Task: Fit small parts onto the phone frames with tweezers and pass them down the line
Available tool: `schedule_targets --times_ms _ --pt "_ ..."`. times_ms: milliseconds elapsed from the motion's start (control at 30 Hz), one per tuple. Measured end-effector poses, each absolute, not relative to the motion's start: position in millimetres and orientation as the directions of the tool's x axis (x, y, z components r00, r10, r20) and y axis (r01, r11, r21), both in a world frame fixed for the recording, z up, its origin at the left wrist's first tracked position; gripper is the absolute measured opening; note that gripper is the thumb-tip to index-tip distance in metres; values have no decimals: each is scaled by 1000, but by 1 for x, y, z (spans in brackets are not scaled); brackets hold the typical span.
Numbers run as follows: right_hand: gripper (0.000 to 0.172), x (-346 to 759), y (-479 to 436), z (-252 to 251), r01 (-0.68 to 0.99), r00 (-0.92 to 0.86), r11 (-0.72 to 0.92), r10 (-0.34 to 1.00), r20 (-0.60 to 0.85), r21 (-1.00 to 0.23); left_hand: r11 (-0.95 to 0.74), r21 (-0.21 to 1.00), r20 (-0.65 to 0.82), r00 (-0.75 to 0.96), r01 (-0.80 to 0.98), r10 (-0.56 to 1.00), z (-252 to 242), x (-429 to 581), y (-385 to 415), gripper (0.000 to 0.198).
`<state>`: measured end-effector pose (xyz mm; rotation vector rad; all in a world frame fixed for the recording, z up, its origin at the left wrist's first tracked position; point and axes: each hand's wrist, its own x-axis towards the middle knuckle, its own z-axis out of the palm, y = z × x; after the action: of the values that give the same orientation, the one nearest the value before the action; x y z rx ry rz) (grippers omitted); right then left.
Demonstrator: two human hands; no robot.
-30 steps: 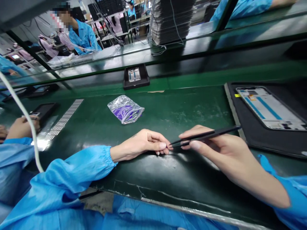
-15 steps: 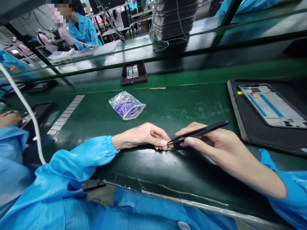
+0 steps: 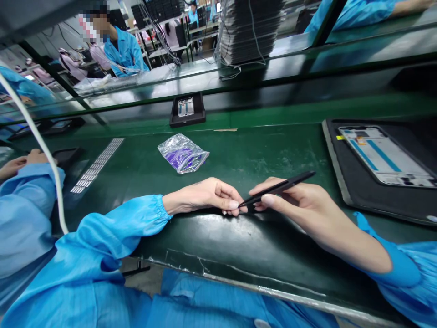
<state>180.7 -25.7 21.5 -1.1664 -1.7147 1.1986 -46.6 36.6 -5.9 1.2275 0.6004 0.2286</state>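
Note:
My right hand [image 3: 297,200] is closed around black tweezers [image 3: 280,187], held slanting with the tips pointing left. Those tips meet the fingertips of my left hand [image 3: 211,197], whose thumb and forefinger are pinched together just above the green table [image 3: 218,246]. Whatever sits in that pinch is too small or too hidden to make out. Beyond my left hand lies a clear plastic bag [image 3: 184,153] with purple pieces inside. To the right of my right hand a phone frame [image 3: 389,157] with blue strips rests on a black foam tray [image 3: 368,198].
A smaller black tray [image 3: 187,121] with another phone frame stands at the back. A strip of white labels [image 3: 99,165] lies at left, beside a co-worker's sleeve [image 3: 27,196]. A white cable [image 3: 37,141] hangs at the left. Stacked black trays [image 3: 251,32] stand behind.
My right hand and the tweezers have shifted slightly left, their tips still at my left fingertips. The co-worker's hands at the left have moved up. The view has shifted a little.

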Motion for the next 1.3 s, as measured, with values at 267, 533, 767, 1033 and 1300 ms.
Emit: schedule_targets --times_ms 267,533,767,1033,1300 --pt "34 179 -26 18 262 -312 189 945 102 -946 344 929 -300 817 134 492 -5 -46 36 25" --pt "32 183 -26 20 276 -268 139 961 63 -951 347 929 -291 829 126 477 -7 -46 36 24" --pt "39 183 -26 23 319 -300 176 951 77 -931 328 939 -256 850 105 460 -8 -47 37 16" --pt "32 184 -26 21 338 -313 236 941 127 -911 324 940 -256 849 107 462 -9 -47 37 18" --pt "24 183 -27 21 332 -365 318 911 190 -888 301 947 -253 846 116 470 -11 -47 36 20"
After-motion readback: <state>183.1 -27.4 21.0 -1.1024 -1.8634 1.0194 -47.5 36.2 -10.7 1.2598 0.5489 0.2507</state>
